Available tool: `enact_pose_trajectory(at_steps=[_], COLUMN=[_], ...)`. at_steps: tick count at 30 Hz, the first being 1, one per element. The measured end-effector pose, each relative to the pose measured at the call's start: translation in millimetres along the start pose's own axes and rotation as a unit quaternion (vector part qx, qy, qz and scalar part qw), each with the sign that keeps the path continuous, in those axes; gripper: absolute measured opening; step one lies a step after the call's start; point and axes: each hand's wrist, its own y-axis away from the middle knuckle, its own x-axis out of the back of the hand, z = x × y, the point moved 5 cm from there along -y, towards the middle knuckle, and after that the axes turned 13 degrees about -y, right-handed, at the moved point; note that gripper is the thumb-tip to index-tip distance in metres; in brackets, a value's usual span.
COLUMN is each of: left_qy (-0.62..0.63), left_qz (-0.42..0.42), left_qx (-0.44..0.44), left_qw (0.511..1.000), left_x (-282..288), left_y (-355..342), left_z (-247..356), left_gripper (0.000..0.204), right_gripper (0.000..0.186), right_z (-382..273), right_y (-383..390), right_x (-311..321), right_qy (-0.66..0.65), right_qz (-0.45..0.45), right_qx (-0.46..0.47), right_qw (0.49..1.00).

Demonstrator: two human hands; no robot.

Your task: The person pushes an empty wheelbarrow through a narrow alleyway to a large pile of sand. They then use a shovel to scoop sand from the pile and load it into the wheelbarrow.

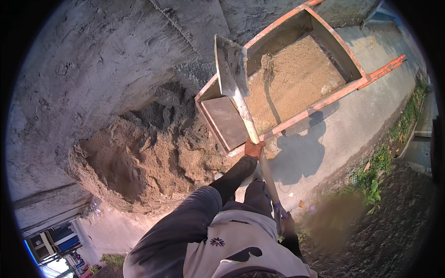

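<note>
Head view: nearest, the right hand (288,224) is closed around the grip end of the shovel (245,116), and further along the left hand (253,149) is wrapped around the mid-shaft. The blade is raised over the near-left end of the orange-framed wheelbarrow (320,104), carrying only a thin residue. By judgement, loading is partly complete: sand covers much of the wheelbarrow tray, and a large sand pile (139,157) remains to the left.

— Where does the view sit?
— On the person's head, facing steeply down over the chest, fairly near the wheelbarrow (352,83).
— Any second view?
— No, one fisheye; edges bend beyond the wheelbarrow.
</note>
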Motion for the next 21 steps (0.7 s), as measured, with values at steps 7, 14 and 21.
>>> enact_pose_trajectory(at_steps=[7,14,21], left_qy=[0.260,0.378,0.442], left_qz=[0.146,0.252,0.267], left_qx=[0.284,0.372,0.367], left_qw=[0.911,0.810,0.773], left_x=[99,215,313], left_y=[53,86,81], left_z=[-37,-113,-156], left_gripper=[0.010,0.019,0.016], right_gripper=[0.054,0.045,0.035], right_z=[-17,-101,-83], right_y=[-16,85,135], right_x=[39,-113,-249], right_qy=[-0.124,0.068,0.482], right_qz=[0.051,-0.026,-0.142], right_qx=[-0.034,0.034,0.295], right_qw=[0.990,0.997,0.813])
